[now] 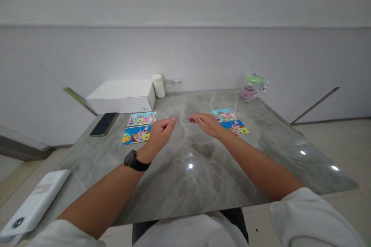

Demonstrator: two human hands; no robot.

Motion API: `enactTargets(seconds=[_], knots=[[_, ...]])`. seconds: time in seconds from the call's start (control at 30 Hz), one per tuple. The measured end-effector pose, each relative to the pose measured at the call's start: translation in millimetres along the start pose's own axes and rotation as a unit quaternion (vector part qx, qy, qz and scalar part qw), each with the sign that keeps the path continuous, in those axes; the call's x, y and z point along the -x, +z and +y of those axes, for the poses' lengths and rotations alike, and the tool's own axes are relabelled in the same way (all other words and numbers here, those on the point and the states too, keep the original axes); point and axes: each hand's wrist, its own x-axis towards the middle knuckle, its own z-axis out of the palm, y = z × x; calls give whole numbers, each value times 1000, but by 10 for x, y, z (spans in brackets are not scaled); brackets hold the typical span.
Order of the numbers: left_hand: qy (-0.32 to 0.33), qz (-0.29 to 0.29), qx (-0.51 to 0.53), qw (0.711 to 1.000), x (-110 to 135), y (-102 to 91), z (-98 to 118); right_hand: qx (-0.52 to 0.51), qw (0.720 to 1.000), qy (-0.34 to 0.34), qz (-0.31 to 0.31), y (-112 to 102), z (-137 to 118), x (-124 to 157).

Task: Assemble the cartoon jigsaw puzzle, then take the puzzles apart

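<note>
My left hand (161, 134), with a black smartwatch (136, 161) on its wrist, hovers above the table's middle, thumb uppermost and fingers loosely bent. Nothing shows in it. Facing it across a small gap is my right hand (206, 124), its fingers loosely stretched inward and holding nothing visible. Beside and partly behind the left hand lie two cartoon picture cards, a light-blue card (142, 118) above a darker blue card (136, 135). A similar pair, a light-blue card (225, 114) and a darker blue card (238, 127), lies by my right hand, which partly covers it.
On the grey marbled table (185, 189) are a black phone (103, 124), a white box (121, 96), a white bottle (158, 86) and clear glasses (176, 86) along the wall. A plastic-wrapped pink and green item (251, 87) stands far right, a white power bank (37, 202) near left.
</note>
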Motion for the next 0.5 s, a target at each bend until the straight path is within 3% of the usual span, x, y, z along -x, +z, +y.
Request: enactTargets(seconds=[0.1,0.23,0.4,0.5], knots=[[-26,-52,-4,998,107,-8,-63,-92,995,19,-29,351,-51,-95],[-55,-108,25,992,211,128,-292,-177,979,68,-69,680,-12,-66],[-130,-86,47,987,243,267,-685,-237,957,142,-89,852,198,125],[-154,-110,61,980,237,285,-821,-232,957,157,-69,869,269,231]])
